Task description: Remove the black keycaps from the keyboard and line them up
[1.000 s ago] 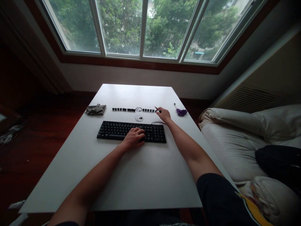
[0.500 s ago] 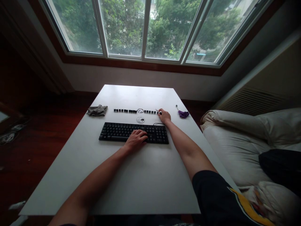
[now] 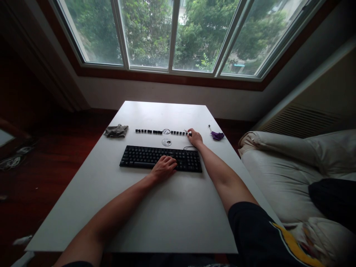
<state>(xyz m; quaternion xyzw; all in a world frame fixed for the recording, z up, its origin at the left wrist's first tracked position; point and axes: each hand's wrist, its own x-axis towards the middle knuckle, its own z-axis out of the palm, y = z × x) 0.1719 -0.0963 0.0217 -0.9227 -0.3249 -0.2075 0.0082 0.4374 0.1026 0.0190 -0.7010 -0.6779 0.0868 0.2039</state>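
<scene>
A black keyboard lies across the middle of the white table. My left hand rests on its front edge near the middle, fingers curled down on the keys. Behind the keyboard runs a row of loose black keycaps. My right hand is at the right end of that row, fingers pinched on a small thin metal tool whose tip touches the last keycap. A thin wire ring breaks the row, and a round clear disc lies just in front of it.
A crumpled grey cloth lies at the table's back left. A purple item with a short stick sits at the back right. A pale cushioned seat stands close on the right. Windows span the wall behind.
My right hand has settled lower at the right end of the keycap row. My left hand stays on the keyboard. The view has shifted slightly.
</scene>
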